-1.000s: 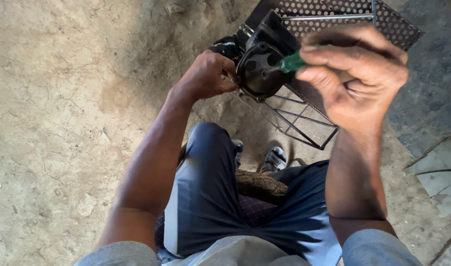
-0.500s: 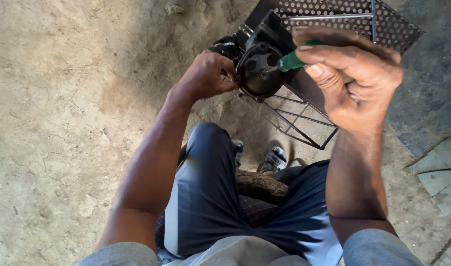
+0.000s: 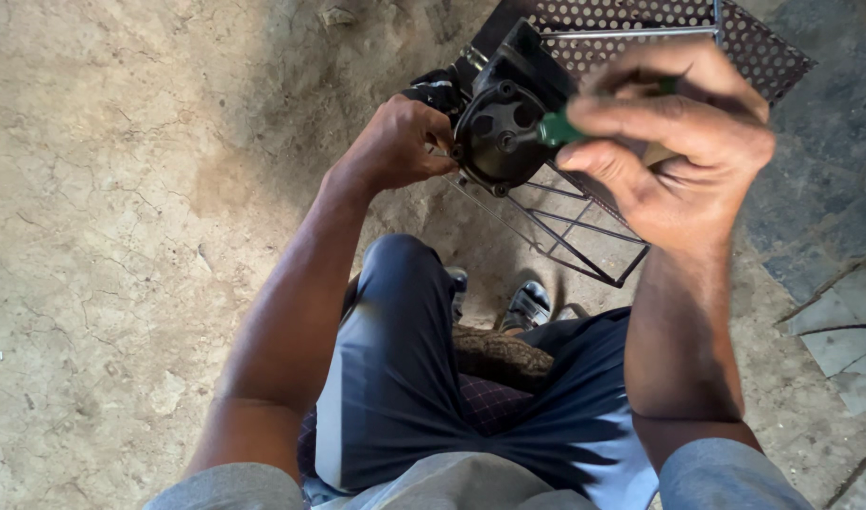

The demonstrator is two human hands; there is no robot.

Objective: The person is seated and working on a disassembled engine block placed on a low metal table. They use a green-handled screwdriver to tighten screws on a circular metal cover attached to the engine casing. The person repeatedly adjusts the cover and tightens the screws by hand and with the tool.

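So the person is sitting low over a cracked dirt floor [image 3: 121, 236], knees apart, working on a black round motor housing [image 3: 497, 132] that's sitting at the edge of a wire frame [image 3: 584, 241]. The housing is hanging right above the knees, up near the top middle of the view, with a dark perforated metal panel [image 3: 754, 47] lying just behind it.

The right hand [image 3: 674, 156] is curling tight around a screwdriver with a green handle [image 3: 557, 127], fingers wrapped closed on the grip, and the tip is pointing into the face of the housing. Can't really make out where the tip is touching, it's a bit blurry there.

The left hand [image 3: 395, 142] is gripping the left side of the housing, fingers bent and pressed against it, bracing it. Some black parts are showing just above that hand.

Down below, sandals [image 3: 527, 304] are peeking out between the dark blue trousers [image 3: 404, 378].
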